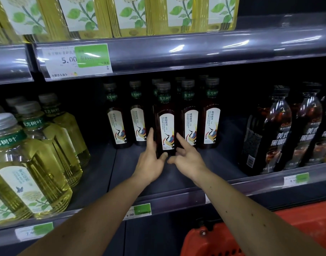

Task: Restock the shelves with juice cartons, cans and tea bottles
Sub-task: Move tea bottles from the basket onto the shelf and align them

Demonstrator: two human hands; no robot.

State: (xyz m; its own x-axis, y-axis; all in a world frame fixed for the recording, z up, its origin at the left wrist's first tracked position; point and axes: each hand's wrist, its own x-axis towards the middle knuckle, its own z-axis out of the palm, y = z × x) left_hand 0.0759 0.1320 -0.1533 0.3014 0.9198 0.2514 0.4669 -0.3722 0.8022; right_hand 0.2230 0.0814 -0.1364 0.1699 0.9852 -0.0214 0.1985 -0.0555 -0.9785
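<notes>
Closest to us, low and to the right under the arms, is a red shopping basket point(213, 241). Two bare arms reach up from there onto the middle shelf point(177, 174).

The left hand point(151, 159) has straight fingers lying flat on the left side of a dark tea bottle point(165, 124), and its thumb touches the bottom of the bottle. The right hand point(188, 156) is spread wide with loose fingers. One fingertip is right at the bottle's right side, but it is hard to tell if it touches. This bottle stands up straight between the two hands. It has a white label with a bird on it.

Just past the fingertips stand more tea bottles of the same kind point(189, 115) in a row.

Far left of the fingers are yellow tea bottles point(29, 159). Far right are black coffee bottles point(269, 130). Above them all is a price tag point(75, 60) reading 5.00.
</notes>
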